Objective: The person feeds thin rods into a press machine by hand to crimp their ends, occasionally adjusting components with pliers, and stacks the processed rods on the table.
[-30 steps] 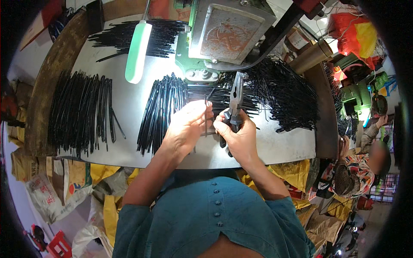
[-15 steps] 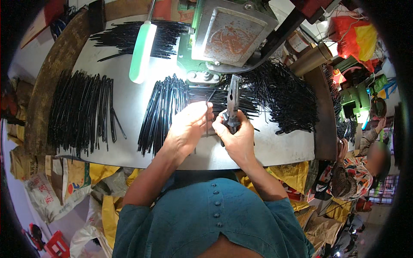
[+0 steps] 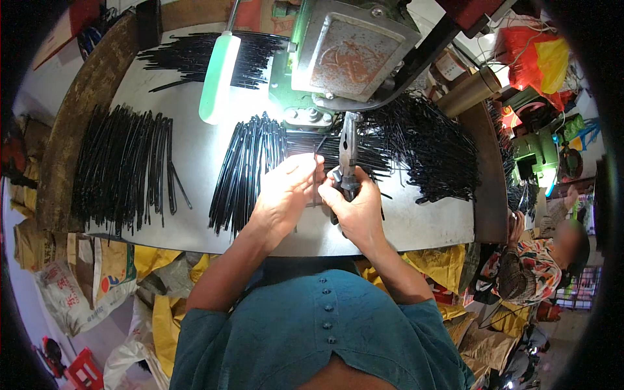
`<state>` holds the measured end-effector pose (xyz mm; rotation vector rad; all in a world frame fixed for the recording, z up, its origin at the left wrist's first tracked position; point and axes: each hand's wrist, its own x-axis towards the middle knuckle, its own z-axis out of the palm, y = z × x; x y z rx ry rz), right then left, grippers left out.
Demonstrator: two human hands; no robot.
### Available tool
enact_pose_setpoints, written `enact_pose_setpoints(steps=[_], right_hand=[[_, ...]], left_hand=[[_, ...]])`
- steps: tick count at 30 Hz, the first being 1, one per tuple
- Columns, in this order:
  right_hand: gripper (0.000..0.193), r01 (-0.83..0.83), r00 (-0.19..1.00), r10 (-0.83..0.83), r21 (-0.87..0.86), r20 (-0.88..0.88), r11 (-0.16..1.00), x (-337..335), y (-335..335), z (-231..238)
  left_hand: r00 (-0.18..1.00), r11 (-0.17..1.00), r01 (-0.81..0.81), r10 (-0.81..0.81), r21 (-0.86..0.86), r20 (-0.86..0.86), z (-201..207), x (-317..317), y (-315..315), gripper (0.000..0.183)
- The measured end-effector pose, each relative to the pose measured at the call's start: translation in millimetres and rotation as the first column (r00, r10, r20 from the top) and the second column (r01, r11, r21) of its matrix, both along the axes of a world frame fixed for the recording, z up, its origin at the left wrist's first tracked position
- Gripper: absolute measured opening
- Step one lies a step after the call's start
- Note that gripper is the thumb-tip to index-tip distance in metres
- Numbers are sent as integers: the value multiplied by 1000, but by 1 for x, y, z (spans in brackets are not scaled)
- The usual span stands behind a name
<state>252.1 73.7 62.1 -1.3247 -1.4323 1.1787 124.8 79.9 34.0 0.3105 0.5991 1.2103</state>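
Over the middle of the metal table, my right hand is closed around a pair of pliers, the jaws pointing away from me. Beside it, my left hand has its fingers closed at a thin black rod that stands up from the fingertips; its lower part is partly hidden. Left of that hand lies a bundle of glossy black rods. More black rods lie crosswise behind the pliers, beneath the green machine. Whether the jaws touch any rod is hard to make out.
Black rods are piled at the left, back and right of the table. A green-and-white lamp hangs over it. A wooden rim borders the left. Another person sits at far right.
The pliers and my right hand have shifted slightly left, and the jaws lean a little less to the right. My left hand has barely moved.
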Motion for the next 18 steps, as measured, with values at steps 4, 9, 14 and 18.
enact_pose_setpoints(steps=[4,9,14,18], right_hand=[[17,4,1000,-4,-64,7,998,-5,-1,11],[20,7,1000,-7,-36,1,999,-4,1,3],[22,6,1000,-7,-23,-20,1000,-7,0,4],[23,-2,999,1,-44,-41,999,-10,-1,2]], left_hand=[[994,995,-87,90,49,-64,0,5,-2,19],[967,984,-135,156,113,-204,5,6,-5,19],[908,973,-151,205,172,-364,8,8,-7,19],[928,977,-145,189,156,-322,6,3,-7,19]])
